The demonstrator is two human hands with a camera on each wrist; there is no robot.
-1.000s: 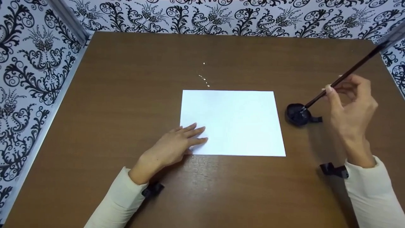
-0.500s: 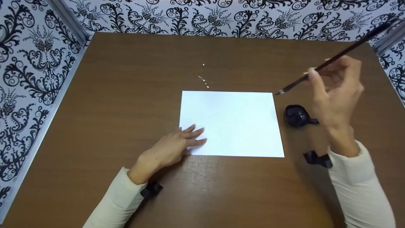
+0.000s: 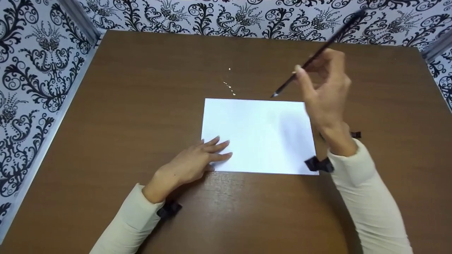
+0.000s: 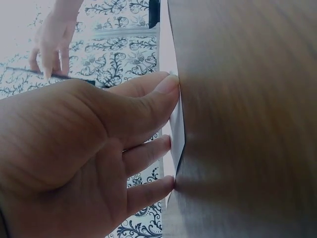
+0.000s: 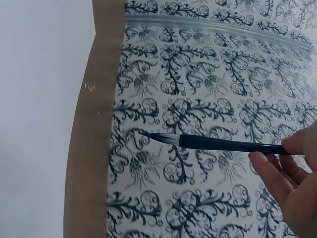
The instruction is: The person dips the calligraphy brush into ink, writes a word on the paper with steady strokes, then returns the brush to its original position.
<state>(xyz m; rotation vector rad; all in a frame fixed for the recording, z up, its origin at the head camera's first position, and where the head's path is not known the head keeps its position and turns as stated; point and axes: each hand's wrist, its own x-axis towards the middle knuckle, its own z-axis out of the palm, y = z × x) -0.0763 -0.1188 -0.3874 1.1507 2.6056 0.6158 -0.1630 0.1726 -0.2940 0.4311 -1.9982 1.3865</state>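
A white sheet of paper (image 3: 254, 141) lies on the brown table. My left hand (image 3: 189, 162) rests on its near left corner with fingers spread; in the left wrist view the thumb and fingertips touch the paper near its edge. Above the sheet's far right part, my right hand (image 3: 326, 100) pinches a dark paintbrush (image 3: 328, 43) between thumb and fingers. The brush slants, tip down and to the left, over the sheet's far edge. Its bristles (image 5: 161, 138) are dark at the point and pale near the handle. In the right wrist view the tip is apart from the paper.
The small black dish right of the sheet is mostly hidden behind my right wrist; its stub handle (image 3: 356, 134) shows. A few pale specks (image 3: 229, 87) mark the table (image 3: 148, 88) beyond the paper. Black-and-white patterned wallpaper (image 3: 243, 17) borders the table's far side and left.
My right hand has lifted the brush out of the black dish and carried it left, over the paper's far edge. The left hand has stayed on the paper.
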